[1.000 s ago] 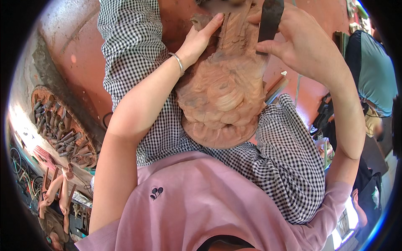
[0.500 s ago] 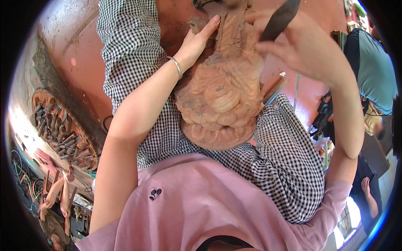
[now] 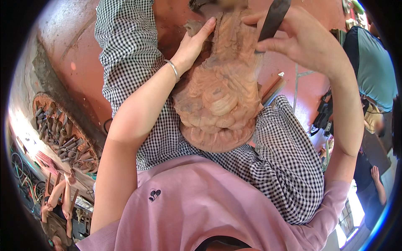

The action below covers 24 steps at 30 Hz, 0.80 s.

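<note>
A reddish-brown wood carving (image 3: 220, 96) with rounded, layered shapes rests between my thighs, its narrower part pointing away from me. My left hand (image 3: 192, 48) grips the left side of that narrow part. Its thumb lies along the wood, and the other fingers are mostly hidden. My right hand (image 3: 301, 39), on the carving's right side, pinches a thin, dark grey strip (image 3: 274, 21) that looks like sandpaper. The strip's lower end is by the wood, and a fingertip of this hand touches the narrow part. A silver bangle (image 3: 173, 69) circles my left wrist.
At left stands a round tray (image 3: 39, 98) full of wooden-handled tools. A wooden piece (image 3: 274, 90) lies beside my right knee. Other people (image 3: 370, 69) sit at the right, and another person (image 3: 58, 217) is at lower left. The floor (image 3: 75, 62) is red.
My right hand has shifted slightly, and the dark strip has swung more upright and moved a little left. The carving has tilted slightly. My left hand keeps its grip.
</note>
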Available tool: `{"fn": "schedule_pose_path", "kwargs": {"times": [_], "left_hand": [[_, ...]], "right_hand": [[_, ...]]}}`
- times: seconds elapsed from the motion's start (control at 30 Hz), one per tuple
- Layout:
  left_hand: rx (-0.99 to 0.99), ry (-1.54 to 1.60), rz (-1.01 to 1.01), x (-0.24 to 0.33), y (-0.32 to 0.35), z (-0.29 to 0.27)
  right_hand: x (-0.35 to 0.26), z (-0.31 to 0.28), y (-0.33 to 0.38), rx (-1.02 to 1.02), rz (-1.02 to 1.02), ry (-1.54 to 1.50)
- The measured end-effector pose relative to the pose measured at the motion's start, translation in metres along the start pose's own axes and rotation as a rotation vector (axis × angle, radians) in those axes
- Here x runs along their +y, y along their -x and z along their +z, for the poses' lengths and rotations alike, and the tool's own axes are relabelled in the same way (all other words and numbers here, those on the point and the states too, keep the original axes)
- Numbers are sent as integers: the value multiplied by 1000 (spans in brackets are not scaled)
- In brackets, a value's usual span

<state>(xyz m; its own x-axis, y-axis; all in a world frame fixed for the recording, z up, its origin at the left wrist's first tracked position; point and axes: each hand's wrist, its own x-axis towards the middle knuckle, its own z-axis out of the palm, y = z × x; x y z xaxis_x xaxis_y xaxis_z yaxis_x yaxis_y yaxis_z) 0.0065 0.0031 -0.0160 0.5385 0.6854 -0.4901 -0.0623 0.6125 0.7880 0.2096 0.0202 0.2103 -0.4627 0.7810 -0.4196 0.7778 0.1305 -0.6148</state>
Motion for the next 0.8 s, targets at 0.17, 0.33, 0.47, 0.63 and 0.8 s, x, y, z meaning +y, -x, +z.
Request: {"fn": "schedule_pose_path", "kwargs": {"times": [0.17, 0.33, 0.47, 0.63, 0.8], "left_hand": [[18, 51, -48, 17, 10, 10], [20, 21, -8, 16, 8, 9], [37, 19, -43, 16, 8, 9], [14, 29, -13, 10, 5, 6], [20, 42, -55, 9, 5, 5]], "right_hand": [[19, 18, 12, 57, -170, 22], [32, 21, 8, 19, 176, -429], [19, 5, 5, -18, -249, 85], [18, 1, -1, -72, -147, -31], [-5, -7, -3, -116, -240, 75]]}}
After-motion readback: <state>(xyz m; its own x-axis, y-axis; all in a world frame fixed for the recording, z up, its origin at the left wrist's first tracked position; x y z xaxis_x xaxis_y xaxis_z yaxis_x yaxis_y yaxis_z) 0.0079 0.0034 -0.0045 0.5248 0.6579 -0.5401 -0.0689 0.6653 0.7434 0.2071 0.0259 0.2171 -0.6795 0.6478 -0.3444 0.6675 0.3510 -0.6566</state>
